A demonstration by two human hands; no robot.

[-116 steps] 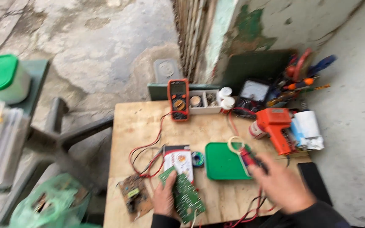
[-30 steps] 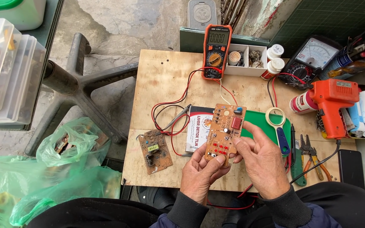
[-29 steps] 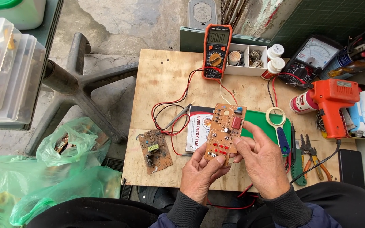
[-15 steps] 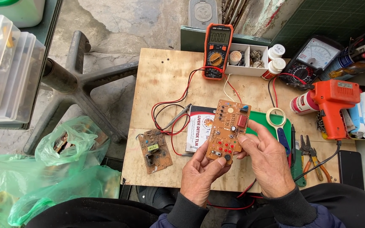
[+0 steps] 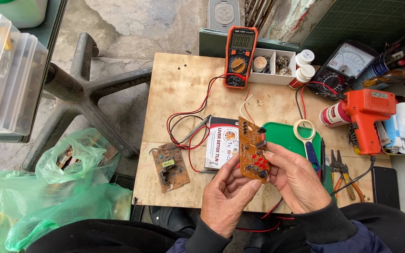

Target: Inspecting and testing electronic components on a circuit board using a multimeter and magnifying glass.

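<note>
A brown circuit board (image 5: 252, 146) with small red and black parts is held upright above the wooden table (image 5: 179, 89), gripped from both sides. My left hand (image 5: 227, 194) pinches its lower left edge. My right hand (image 5: 296, 178) holds its right side, thumb on the face. Thin red and white wires rise from the board's top. A second brown circuit board (image 5: 170, 167) lies flat on the table to the left.
An orange multimeter (image 5: 240, 56) with red and black leads sits at the back. A green tray (image 5: 287, 138), magnifier (image 5: 304, 131), orange glue gun (image 5: 365, 115), analog meter (image 5: 345, 65), pliers (image 5: 341, 168) and a parts box (image 5: 273, 65) crowd the right. Green plastic bags (image 5: 71, 187) lie on the floor at left.
The board has been turned from a slanted pose to nearly upright and brought a little closer between both hands. Nothing on the table has moved.
</note>
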